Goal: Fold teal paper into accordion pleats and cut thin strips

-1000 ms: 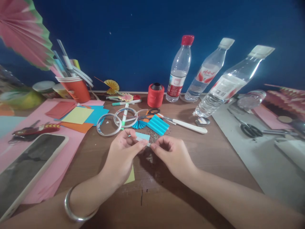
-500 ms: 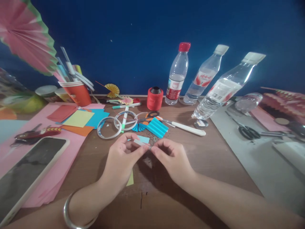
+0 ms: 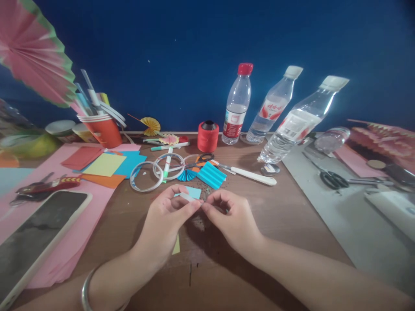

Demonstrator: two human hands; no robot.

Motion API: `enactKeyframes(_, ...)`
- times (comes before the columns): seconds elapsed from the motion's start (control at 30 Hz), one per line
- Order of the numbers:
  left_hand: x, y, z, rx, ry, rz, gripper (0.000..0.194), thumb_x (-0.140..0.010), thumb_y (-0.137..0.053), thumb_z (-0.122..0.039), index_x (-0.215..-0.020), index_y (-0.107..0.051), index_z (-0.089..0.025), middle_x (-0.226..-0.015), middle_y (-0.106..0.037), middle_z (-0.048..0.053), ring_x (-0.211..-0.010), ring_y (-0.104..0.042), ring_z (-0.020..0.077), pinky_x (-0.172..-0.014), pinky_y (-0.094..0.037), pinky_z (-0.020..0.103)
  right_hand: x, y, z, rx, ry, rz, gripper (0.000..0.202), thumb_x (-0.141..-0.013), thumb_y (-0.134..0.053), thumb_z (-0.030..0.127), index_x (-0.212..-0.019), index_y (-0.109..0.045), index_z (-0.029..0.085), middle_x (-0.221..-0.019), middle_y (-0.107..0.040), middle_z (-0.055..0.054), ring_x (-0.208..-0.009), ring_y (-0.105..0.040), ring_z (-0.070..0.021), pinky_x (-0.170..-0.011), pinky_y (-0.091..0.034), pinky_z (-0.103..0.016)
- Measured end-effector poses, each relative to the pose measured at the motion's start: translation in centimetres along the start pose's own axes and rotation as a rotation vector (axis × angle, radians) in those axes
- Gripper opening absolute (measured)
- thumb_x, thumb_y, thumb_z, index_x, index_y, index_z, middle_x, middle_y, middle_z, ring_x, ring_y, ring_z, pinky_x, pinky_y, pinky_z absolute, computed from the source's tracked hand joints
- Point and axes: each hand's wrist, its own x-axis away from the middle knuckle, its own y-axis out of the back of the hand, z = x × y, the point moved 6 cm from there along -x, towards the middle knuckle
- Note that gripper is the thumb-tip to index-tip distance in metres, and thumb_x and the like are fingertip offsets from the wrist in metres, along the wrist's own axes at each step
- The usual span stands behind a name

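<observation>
Over the middle of the brown table, my left hand (image 3: 170, 218) pinches a small pale strip (image 3: 186, 197), paper or tape, between thumb and forefinger. My right hand (image 3: 235, 216) is pinched closed right beside it, fingertips nearly touching the left ones; what it grips is hidden. Just behind the fingers lies a light blue paper piece (image 3: 195, 192). Beyond it are a pleated blue paper (image 3: 211, 175), a small blue paper fan (image 3: 187, 175) and dark crumbs. A yellow paper slip (image 3: 176, 245) shows partly under my left hand.
Behind are two tape rolls (image 3: 146, 189), a white-handled knife (image 3: 253, 176), a red thread spool (image 3: 208, 137) and several bottles (image 3: 236, 110). A phone (image 3: 42, 242) and coloured papers (image 3: 105, 164) lie left, near a red cup (image 3: 103, 131). Scissors (image 3: 333, 179) rest right.
The view has shifted slightly, so the background sits a little lower and more to the left. The pale strip is turned a little between my fingers; both hands stay pinched together.
</observation>
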Motion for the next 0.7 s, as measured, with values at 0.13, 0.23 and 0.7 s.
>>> enactKeyframes(0.13,0.0,-0.1,-0.4,0.027,-0.045,-0.011,0.03,-0.064,-0.066,-0.019,-0.084,-0.044,-0.018,-0.064,-0.058,-0.002,-0.06,-0.055,0.0085,-0.057,-0.042,0.016,-0.1,0.1,-0.4,0.019,-0.041,-0.023,0.019,-0.069,-0.058,0.032,-0.066,-0.057,0.014,-0.059,-0.052,0.001,-0.053,-0.042,-0.0069,-0.049,-0.033,-0.016)
enactKeyframes(0.23,-0.1,0.1,-0.9,0.042,-0.119,-0.071,0.028,-0.064,-0.065,-0.018,-0.08,-0.043,-0.018,-0.066,-0.058,-0.003,-0.061,-0.055,0.0081,-0.058,-0.042,0.017,-0.2,0.2,-0.5,0.041,-0.055,-0.029,0.02,-0.067,-0.06,0.034,-0.067,-0.058,0.014,-0.056,-0.05,0.001,-0.051,-0.04,-0.007,-0.047,-0.032,-0.017)
enactKeyframes(0.7,0.0,0.7,-0.8,0.027,-0.159,-0.106,0.034,-0.065,-0.065,-0.018,-0.085,-0.038,-0.022,-0.067,-0.056,-0.004,-0.062,-0.056,0.0096,-0.063,-0.047,0.022,-0.4,-0.2,-1.3,-0.014,-0.106,0.011,0.017,-0.071,-0.055,0.029,-0.067,-0.055,0.013,-0.055,-0.048,0.001,-0.05,-0.04,-0.0065,-0.046,-0.032,-0.016)
